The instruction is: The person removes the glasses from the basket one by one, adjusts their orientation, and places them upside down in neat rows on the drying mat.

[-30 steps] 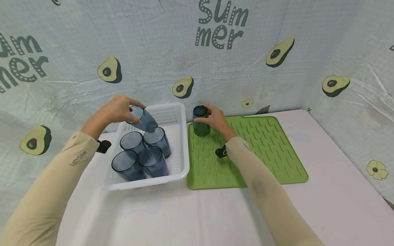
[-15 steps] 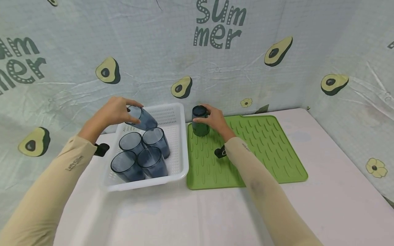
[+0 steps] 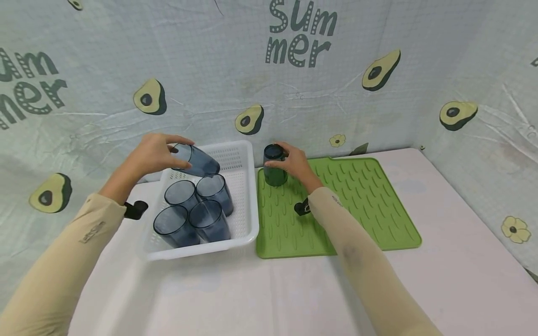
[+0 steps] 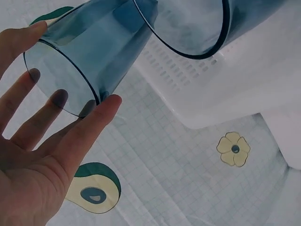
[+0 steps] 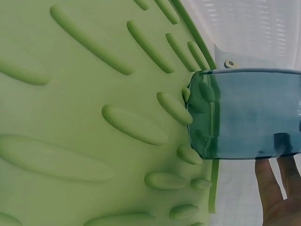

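Observation:
My left hand grips a clear blue drinking glass near its open rim, at the back left of the white basket. This glass leans far over, its base toward the basket's middle. In the left wrist view, the thumb and fingers of my left hand spread around the rim of the tilted glass. My right hand holds another blue glass upright on the green mat, at its back left corner. Seen from the right wrist, this glass touches the ridged mat.
Several more blue glasses stand close together, mouths up, in the left part of the basket. The mat lies just right of the basket, on a pale tablecloth. A printed cloth wall rises right behind both.
My left hand has shifted slightly left, and its glass has tipped nearer to lying flat, with its base to the right. The right hand and its glass stay in place.

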Demonstrator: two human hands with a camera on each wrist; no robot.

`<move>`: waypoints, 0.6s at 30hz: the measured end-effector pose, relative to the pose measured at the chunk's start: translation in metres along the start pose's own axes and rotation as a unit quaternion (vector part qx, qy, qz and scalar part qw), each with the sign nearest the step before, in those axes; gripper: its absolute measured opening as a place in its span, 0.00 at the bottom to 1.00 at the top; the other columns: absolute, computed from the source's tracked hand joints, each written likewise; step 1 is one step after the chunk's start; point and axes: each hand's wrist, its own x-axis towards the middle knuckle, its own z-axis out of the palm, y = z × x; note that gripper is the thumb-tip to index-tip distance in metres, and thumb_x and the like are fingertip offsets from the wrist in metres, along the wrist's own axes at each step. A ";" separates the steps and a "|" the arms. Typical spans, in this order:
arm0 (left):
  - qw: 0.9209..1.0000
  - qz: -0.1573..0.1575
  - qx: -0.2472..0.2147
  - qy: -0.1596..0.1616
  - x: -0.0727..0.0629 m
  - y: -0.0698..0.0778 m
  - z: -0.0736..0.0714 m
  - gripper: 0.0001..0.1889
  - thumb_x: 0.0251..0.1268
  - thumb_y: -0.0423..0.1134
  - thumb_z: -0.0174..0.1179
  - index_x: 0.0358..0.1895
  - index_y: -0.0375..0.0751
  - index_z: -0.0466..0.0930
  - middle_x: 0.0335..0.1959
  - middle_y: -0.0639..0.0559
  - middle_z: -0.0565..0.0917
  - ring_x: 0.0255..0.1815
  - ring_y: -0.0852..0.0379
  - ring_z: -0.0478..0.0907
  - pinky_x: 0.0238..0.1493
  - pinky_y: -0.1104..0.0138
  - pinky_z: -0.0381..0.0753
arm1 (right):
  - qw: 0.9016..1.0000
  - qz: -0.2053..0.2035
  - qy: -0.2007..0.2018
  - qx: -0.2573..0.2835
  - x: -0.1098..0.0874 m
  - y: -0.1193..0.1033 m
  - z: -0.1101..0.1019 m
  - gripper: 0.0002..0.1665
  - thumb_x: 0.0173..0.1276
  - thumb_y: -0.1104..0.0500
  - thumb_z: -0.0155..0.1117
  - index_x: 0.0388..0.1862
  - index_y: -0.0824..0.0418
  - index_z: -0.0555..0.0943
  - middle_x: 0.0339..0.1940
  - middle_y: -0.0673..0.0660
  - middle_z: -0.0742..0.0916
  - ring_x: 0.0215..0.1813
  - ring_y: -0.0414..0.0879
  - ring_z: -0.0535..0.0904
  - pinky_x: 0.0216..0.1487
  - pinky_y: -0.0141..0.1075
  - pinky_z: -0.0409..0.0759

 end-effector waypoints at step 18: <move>0.975 -0.062 -0.206 0.061 -0.013 0.015 0.002 0.33 0.55 0.44 0.78 0.67 0.49 0.79 0.75 0.47 0.69 0.68 0.42 0.76 0.58 0.47 0.79 | 1.000 -0.004 -0.002 0.006 0.000 0.003 0.000 0.46 0.62 0.47 0.78 0.76 0.56 0.70 0.70 0.63 0.78 0.69 0.59 0.75 0.65 0.51 0.77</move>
